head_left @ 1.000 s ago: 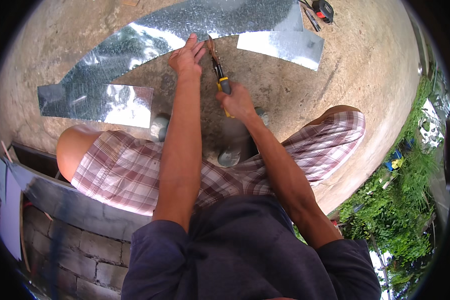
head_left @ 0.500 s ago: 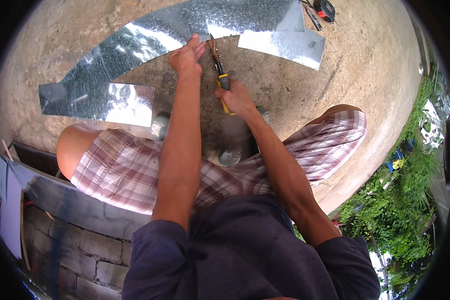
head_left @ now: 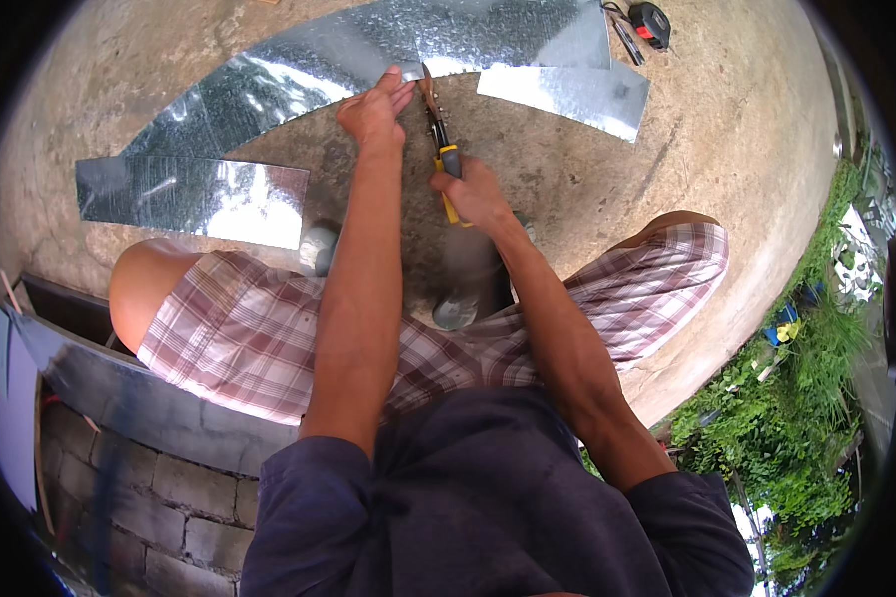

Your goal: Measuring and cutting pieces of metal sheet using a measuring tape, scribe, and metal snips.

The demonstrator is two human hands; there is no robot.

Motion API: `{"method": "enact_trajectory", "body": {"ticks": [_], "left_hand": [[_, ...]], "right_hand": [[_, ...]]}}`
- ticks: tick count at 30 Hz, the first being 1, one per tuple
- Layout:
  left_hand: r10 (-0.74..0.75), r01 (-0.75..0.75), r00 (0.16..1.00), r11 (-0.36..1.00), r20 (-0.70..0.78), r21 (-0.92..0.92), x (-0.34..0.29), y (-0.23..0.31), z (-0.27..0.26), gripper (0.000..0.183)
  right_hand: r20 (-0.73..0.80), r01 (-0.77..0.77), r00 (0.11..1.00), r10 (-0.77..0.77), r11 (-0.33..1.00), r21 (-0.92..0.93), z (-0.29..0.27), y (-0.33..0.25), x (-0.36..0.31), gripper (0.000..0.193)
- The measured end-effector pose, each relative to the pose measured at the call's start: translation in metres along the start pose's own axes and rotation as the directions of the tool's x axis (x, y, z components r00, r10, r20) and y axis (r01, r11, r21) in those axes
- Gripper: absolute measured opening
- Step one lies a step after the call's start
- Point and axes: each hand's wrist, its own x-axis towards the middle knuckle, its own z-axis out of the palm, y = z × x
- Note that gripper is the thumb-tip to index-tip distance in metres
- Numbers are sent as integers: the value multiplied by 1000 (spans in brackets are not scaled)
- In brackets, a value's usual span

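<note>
A long shiny sheet of metal (head_left: 239,95) lies in an arc across the far side of the floor. At its inner edge my left hand (head_left: 371,117) is closed, fingers holding the rim, where a small strip is bent up. My right hand (head_left: 476,191) grips yellow-and-black tin snips (head_left: 444,149) by the handles. Their blades reach the sheet's inner edge, just right of my left fingertips. How far the jaws are apart is too small to tell.
A loose rectangular metal piece (head_left: 194,199) lies at the left, touching or near the sheet's end. Another metal piece (head_left: 567,95) sits at the right beneath the sheet. A tape measure (head_left: 650,25) and pen-like tools (head_left: 627,42) rest far right. Concrete blocks (head_left: 199,488) stand lower left.
The glare on the metal sheet has shifted. Both hands and the snips have moved very slightly right, the blade tips still at the sheet's edge.
</note>
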Motion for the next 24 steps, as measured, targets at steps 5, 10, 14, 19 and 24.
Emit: {"method": "enact_trajectory", "body": {"ticks": [5, 10, 14, 19, 24], "left_hand": [[27, -28, 1000, 1000, 13, 6, 1, 0, 0, 22], [33, -33, 999, 999, 20, 12, 1, 1, -1, 21], [18, -18, 1000, 1000, 5, 25, 0, 2, 0, 23], [-32, 31, 999, 999, 42, 19, 1, 3, -2, 28], [-108, 110, 993, 993, 54, -46, 6, 4, 0, 26]], "right_hand": [[16, -43, 999, 44, 996, -75, -3, -2, 5, 36], [-13, -46, 999, 45, 997, -55, -1, 1, 9, 37], [-55, 1, 998, -2, 1000, -21, 4, 8, 9, 36], [-120, 88, 989, -91, 996, -30, 6, 10, 10, 34], [-103, 87, 991, -88, 996, -13, 3, 7, 6, 33]]}}
